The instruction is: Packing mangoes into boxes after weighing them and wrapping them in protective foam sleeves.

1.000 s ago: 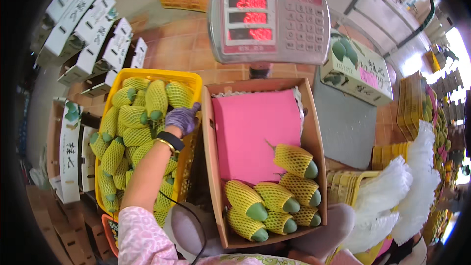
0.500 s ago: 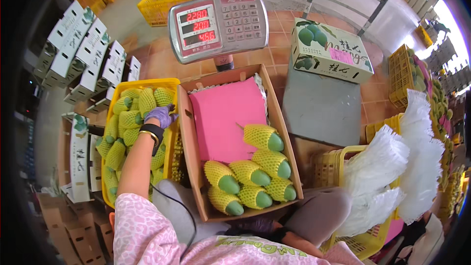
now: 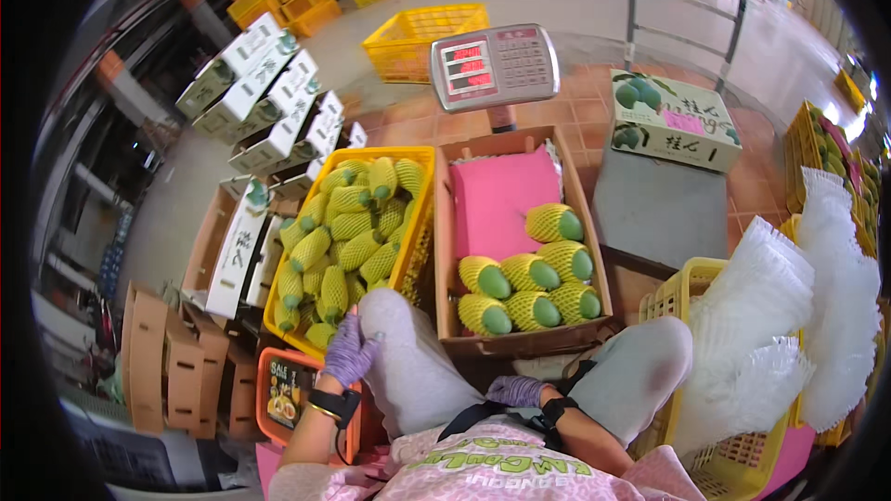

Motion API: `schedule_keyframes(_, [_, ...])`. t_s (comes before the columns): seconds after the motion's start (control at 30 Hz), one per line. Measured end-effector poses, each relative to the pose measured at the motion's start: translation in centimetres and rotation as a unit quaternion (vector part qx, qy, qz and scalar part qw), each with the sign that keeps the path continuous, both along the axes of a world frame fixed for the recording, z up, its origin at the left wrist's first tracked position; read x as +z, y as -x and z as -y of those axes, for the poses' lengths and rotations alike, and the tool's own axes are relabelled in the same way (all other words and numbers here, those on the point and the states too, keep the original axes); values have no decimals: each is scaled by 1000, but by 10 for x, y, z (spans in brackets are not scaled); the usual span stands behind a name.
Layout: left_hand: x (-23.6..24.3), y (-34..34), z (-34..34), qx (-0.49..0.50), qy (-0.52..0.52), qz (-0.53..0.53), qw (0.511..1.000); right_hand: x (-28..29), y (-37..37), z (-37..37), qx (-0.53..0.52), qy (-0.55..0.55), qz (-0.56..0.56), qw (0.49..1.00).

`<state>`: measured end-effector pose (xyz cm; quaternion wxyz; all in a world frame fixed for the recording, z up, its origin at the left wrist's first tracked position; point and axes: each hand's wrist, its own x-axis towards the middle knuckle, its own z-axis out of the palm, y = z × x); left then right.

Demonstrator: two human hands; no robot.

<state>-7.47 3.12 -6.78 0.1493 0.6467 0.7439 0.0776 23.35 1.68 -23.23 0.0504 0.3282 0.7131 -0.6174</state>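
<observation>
My left hand (image 3: 348,353), in a purple glove, hangs at the near edge of the yellow crate (image 3: 422,223), beside my left knee, and holds nothing. The crate is full of green fruits in yellow foam nets (image 3: 353,232). My right hand (image 3: 515,391), also gloved, rests flat on my lap between my thighs, empty. In front of my knees stands a brown cardboard box (image 3: 444,250) with a pink liner (image 3: 501,199). Several netted fruits (image 3: 529,283) lie in two rows at its near end.
A weighing scale's display (image 3: 495,65) stands behind the box, with its grey platform (image 3: 659,209) and a printed fruit carton (image 3: 673,121) to the right. White foam nets (image 3: 789,315) fill a yellow basket (image 3: 691,283) at right. Folded cartons (image 3: 269,102) are stacked at left, and an orange crate (image 3: 288,390) sits by my left hand.
My left hand has come back out of the yellow crate to my knee, with no fruit in it. The view has pulled back and shows my lap.
</observation>
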Motion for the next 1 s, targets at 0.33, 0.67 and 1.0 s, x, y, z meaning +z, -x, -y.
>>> schedule_keyframes(0.33, [2,-46,80,66,-180,24,981,-6,2,3,-26,-122,25,992])
schedule_keyframes(0.67, [-27,-37,66,31,-215,51,975,26,-1,-1,-72,-125,85,986])
schedule_keyframes(1.0, [-56,-16,70,113,-235,108,959,7,-12,8,-88,-132,85,984])
